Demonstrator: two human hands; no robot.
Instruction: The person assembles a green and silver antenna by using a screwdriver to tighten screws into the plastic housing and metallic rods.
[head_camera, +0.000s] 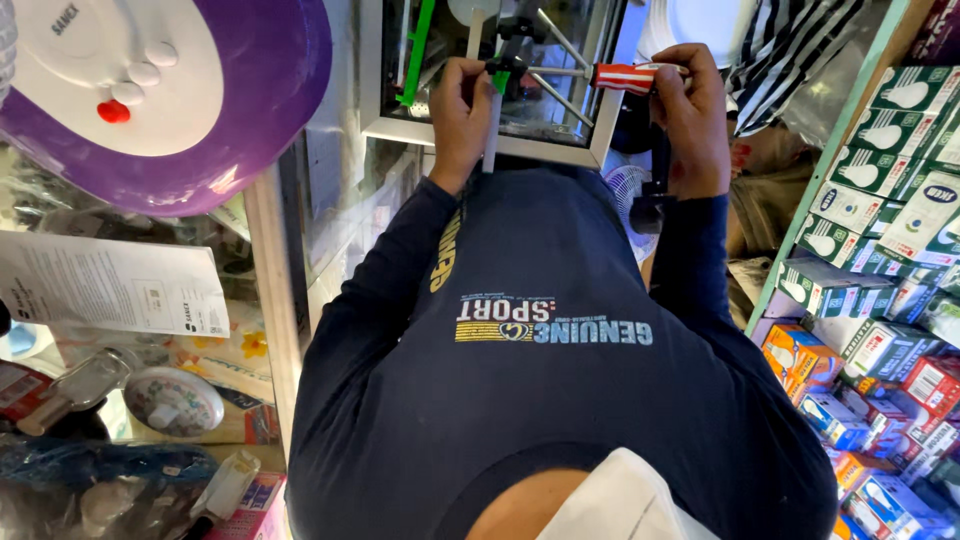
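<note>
Screwdriver at work on a framed appliance

Fingers of the right hand (692, 118) are clenched around the red-and-white striped handle of a screwdriver (622, 76), whose metal shaft runs level toward the left. The left hand (462, 115) is closed around a small dark fitting with a green part (498, 75) where the shaft's tip meets it; a pale narrow strip hangs down from that grip. Whether the tip is actually seated in a screw cannot be told, since the fingers hide it.

Both hands are held up against a white rectangular frame (480, 138) with a glass or open middle, inside which a green rod (418, 50) and several thin metal rods show. The fitting sits just above the frame's lower edge, near its middle. A small white fan (625, 190) shows below the frame's lower right corner, between the two dark blue sleeves.

To the left stands a glass counter (268, 270), with a purple-and-white appliance (170, 90) over its far end, a printed sheet (110, 285) and small packets below. On the right, a green shelf (800, 220) is stacked with lamp boxes (880, 170).

The likeliest slip, judging from the grip, is the tip skating off the fitting: the shaft is long and pushed sideways, so any tilt could drive it into the left fingers or the glass. A loosened screw could also drop behind the frame.
</note>
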